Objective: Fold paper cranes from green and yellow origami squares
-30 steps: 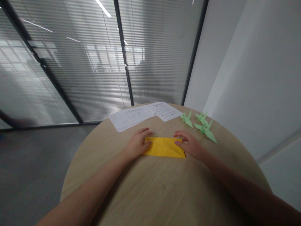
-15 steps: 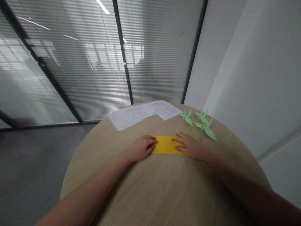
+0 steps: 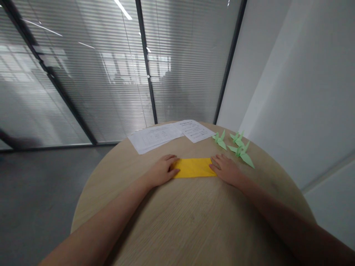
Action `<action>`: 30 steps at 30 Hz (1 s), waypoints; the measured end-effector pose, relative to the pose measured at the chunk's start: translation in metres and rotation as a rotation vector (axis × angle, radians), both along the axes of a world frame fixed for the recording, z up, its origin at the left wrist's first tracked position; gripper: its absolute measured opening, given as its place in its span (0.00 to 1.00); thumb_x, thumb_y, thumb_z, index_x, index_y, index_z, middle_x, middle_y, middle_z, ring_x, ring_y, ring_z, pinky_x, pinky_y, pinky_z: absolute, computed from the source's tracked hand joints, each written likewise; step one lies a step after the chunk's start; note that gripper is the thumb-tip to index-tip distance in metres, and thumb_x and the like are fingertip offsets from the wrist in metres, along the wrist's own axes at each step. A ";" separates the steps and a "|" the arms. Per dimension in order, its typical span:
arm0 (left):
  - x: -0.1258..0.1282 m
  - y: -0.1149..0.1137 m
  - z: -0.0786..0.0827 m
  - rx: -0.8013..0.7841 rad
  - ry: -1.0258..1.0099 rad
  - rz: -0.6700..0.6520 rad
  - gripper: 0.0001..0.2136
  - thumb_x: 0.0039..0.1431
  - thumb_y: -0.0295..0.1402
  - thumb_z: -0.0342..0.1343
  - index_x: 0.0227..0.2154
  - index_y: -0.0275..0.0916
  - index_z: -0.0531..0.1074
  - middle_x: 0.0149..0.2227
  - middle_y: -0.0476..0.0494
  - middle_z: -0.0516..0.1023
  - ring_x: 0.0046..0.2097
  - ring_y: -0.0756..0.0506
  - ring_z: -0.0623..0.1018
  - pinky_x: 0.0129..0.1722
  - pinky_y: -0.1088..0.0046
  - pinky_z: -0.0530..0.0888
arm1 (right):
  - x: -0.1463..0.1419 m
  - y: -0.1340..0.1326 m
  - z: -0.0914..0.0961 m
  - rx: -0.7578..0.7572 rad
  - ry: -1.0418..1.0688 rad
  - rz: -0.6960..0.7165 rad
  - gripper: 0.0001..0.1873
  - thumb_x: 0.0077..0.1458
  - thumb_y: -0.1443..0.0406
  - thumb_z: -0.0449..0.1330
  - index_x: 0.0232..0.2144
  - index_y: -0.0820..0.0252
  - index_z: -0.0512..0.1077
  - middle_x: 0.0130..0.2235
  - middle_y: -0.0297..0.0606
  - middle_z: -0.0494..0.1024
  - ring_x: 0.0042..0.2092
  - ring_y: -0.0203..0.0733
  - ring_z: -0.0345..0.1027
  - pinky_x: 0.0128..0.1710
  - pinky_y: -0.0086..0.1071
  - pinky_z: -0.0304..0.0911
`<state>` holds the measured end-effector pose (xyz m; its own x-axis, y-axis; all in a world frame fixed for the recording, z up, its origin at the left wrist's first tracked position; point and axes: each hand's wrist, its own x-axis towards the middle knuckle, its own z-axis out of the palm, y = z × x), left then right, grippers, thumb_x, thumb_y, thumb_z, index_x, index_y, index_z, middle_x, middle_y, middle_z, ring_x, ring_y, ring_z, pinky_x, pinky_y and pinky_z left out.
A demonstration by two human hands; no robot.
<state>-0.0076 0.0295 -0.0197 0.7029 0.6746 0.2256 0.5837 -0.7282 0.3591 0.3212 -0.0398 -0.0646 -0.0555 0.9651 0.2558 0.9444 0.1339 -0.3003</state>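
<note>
A folded strip of yellow paper [image 3: 194,168] lies flat and lengthwise across the round wooden table. My left hand [image 3: 162,170] rests at its left end, thumb near the lower corner and fingers near the upper one, spread apart. At the opposite end is my right hand [image 3: 226,169], with its fingers apart and their tips touching the paper's right edge. Neither hand lifts the paper. Just beyond my right hand stand three light green paper cranes, one on the left [image 3: 220,140], one behind [image 3: 237,139] and one nearest [image 3: 243,152].
Printed white sheets [image 3: 158,136] overlap near the far edge of the table [image 3: 177,221]. Behind the table is a glass partition with blinds [image 3: 185,85]. A white wall [image 3: 277,96] rises close on the right; grey floor [image 3: 50,188] shows at left.
My left hand has slid left to the paper's left end. My right hand's fingers have drawn back from over the paper to its right edge, so more yellow shows.
</note>
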 end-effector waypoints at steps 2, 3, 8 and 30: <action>0.000 -0.001 0.000 0.019 0.018 0.029 0.27 0.64 0.44 0.57 0.63 0.36 0.70 0.65 0.29 0.72 0.66 0.33 0.70 0.68 0.52 0.62 | -0.004 -0.001 0.000 -0.018 -0.038 -0.037 0.23 0.67 0.51 0.54 0.57 0.53 0.75 0.60 0.51 0.74 0.66 0.64 0.61 0.62 0.59 0.59; 0.000 -0.001 0.000 0.024 0.036 0.042 0.29 0.63 0.46 0.58 0.63 0.35 0.70 0.65 0.28 0.71 0.67 0.32 0.69 0.68 0.50 0.61 | -0.007 -0.002 0.000 -0.021 -0.052 -0.059 0.24 0.66 0.50 0.55 0.57 0.53 0.75 0.61 0.52 0.73 0.67 0.65 0.60 0.62 0.60 0.58; -0.001 -0.001 0.000 0.022 0.096 0.063 0.32 0.60 0.47 0.61 0.63 0.34 0.69 0.66 0.25 0.69 0.68 0.30 0.67 0.68 0.48 0.60 | -0.014 -0.004 0.000 -0.035 -0.016 -0.081 0.28 0.62 0.48 0.61 0.59 0.53 0.73 0.64 0.53 0.70 0.70 0.69 0.54 0.65 0.63 0.53; -0.002 -0.001 0.001 0.028 0.038 0.005 0.25 0.62 0.38 0.59 0.61 0.36 0.73 0.62 0.30 0.75 0.62 0.32 0.74 0.66 0.50 0.66 | -0.027 -0.008 0.018 -0.027 0.592 0.005 0.43 0.52 0.68 0.64 0.69 0.52 0.59 0.55 0.46 0.81 0.56 0.54 0.76 0.61 0.52 0.66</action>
